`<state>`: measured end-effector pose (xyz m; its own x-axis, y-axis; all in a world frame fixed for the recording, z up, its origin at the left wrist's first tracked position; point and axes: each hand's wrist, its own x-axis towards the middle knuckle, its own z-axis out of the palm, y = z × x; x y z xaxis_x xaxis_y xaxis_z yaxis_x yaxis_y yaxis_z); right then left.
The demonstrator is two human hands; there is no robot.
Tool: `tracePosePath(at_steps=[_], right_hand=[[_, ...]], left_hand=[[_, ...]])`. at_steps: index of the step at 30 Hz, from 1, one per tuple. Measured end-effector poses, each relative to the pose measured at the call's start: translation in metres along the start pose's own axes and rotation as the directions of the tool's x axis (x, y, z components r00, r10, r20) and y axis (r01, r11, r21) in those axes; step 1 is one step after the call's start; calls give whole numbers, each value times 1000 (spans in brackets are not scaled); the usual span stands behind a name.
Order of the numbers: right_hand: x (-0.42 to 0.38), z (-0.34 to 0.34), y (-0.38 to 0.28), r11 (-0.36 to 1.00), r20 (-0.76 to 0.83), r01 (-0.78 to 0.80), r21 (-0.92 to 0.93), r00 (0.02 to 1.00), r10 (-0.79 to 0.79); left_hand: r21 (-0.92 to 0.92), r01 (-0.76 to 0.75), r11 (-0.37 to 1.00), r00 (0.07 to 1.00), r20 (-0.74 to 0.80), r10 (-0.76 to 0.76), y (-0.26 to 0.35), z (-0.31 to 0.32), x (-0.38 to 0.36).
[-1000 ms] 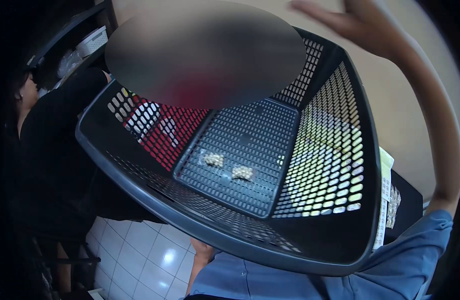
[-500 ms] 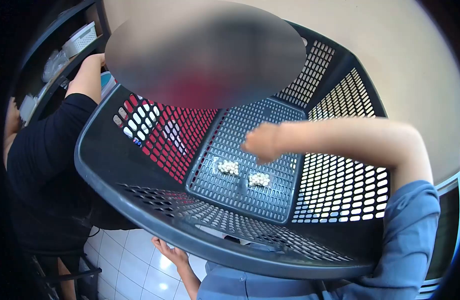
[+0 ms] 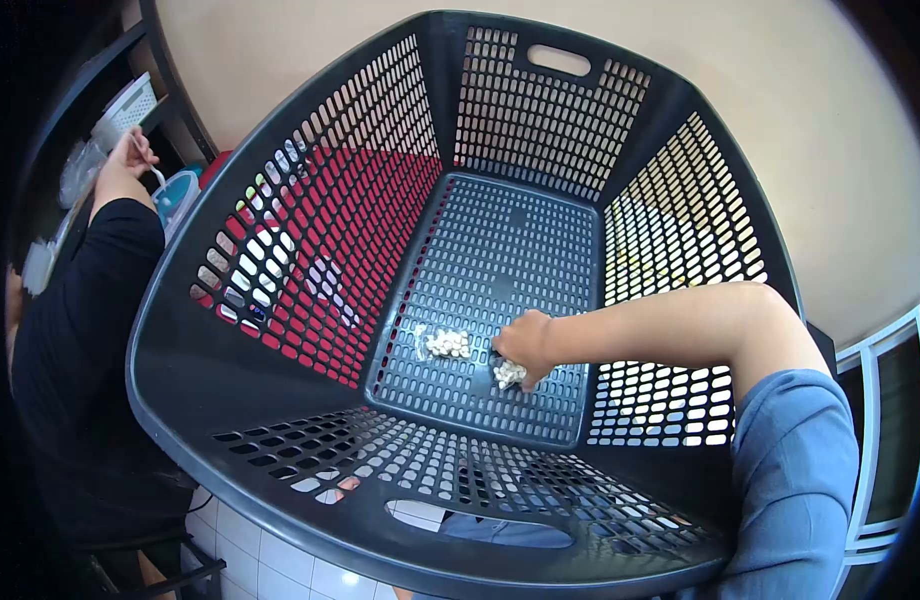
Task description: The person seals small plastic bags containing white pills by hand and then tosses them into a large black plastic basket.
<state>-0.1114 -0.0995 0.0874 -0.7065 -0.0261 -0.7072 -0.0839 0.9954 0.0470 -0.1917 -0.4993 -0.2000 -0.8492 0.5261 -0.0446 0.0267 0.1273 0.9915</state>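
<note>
Inside the large black plastic basket (image 3: 510, 230), my right hand (image 3: 525, 340) is down at the slotted floor, its fingers closed on a clear packet of small white pieces (image 3: 510, 376). The hand covers part of that packet. A second clear packet of white pieces (image 3: 448, 344) lies on the floor just to the left, apart from my hand. What the pieces are is too small to tell. Of my left hand (image 3: 348, 484), only skin-coloured patches show through the slots of the basket's near wall. Its fingers are hidden.
At the left, a person in a black sleeve (image 3: 115, 260) reaches up with one hand (image 3: 130, 160) beside a shelf. A white basket (image 3: 135, 105) stands on the shelf, with a teal container (image 3: 177, 195) below. White floor tiles (image 3: 280, 560) show beneath the basket.
My right hand has come down from above the basket floor onto the right-hand packet. My left hand has gone behind the near wall. The other person's hand now shows near the shelf.
</note>
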Motion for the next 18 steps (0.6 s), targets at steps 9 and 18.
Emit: tracePosePath(at_steps=[9, 18], right_hand=[[-21, -73, 7, 937, 56, 65, -343, 997, -48], [-177, -170, 29, 910, -617, -301, -287, 784, 65]], left_hand=[[-3, 61, 998, 933, 355, -56, 55, 18, -8], [5, 59, 998, 706, 707, -45, 137, 92, -9]])
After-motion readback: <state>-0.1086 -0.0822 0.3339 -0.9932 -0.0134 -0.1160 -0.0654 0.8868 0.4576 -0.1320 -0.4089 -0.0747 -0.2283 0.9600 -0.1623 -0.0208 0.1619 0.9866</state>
